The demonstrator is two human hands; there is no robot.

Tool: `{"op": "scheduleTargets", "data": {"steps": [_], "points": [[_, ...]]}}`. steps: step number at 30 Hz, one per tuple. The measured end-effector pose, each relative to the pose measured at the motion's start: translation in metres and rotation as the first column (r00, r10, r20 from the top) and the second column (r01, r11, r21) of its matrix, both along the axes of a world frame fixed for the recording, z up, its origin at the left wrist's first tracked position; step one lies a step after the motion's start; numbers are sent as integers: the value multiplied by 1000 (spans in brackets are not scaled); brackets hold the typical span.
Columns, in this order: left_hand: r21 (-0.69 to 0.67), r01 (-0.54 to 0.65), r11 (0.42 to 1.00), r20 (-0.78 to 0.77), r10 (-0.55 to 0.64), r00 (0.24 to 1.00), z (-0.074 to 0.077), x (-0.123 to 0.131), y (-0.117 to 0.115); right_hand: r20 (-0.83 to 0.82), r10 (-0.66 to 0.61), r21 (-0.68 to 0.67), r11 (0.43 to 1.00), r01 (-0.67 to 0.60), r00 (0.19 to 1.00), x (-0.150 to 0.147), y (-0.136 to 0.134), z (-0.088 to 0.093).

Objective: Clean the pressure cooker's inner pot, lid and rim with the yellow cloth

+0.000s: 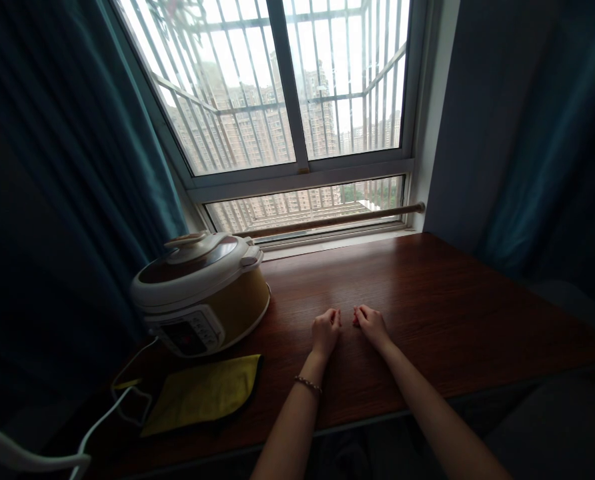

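- Right hand [373, 325]: fingers curled closed on a small red object [356, 321], mostly hidden; its shape and material cannot be made out.
- Left hand [325, 331]: fingers drawn into a loose fist, a narrow gap from the right; cannot tell whether anything is inside.
- Left wrist: beaded-looking bracelet [308, 384].
- Red object and both hands: over the near-middle tabletop [427, 293], reddish-brown, wood-grained, with a soft sheen.
- Left of hands: rounded cooker [237, 303], white and gold-toned, glossy lid, dark panel.
- Just before it: flat yellow cloth [205, 393], dark-edged; white cable [102, 420] beside.
- Beyond: metal-framed window [298, 133], barred outside; folded blue curtain [102, 120], satiny.
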State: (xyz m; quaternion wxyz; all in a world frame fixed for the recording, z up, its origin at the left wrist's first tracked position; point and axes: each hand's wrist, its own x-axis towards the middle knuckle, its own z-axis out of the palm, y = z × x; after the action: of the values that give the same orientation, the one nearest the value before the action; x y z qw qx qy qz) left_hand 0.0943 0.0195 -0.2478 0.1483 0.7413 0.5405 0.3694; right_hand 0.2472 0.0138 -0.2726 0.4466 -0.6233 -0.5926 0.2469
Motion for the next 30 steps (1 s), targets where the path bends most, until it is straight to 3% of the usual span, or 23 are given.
{"op": "scheduleTargets", "data": {"steps": [15, 25, 30], "points": [[9, -16, 1000, -60, 16, 998, 2, -1, -2, 11, -2, 5, 1000, 2, 1000, 0, 1, -1], [-6, -201, 980, -128, 199, 972, 0, -2, -1, 13, -1, -5, 1000, 1, 1000, -1, -3, 5], [19, -228, 973, -112, 229, 967, 1, -1, -2, 15, -11, -17, 1000, 12, 1000, -2, -4, 7]]}}
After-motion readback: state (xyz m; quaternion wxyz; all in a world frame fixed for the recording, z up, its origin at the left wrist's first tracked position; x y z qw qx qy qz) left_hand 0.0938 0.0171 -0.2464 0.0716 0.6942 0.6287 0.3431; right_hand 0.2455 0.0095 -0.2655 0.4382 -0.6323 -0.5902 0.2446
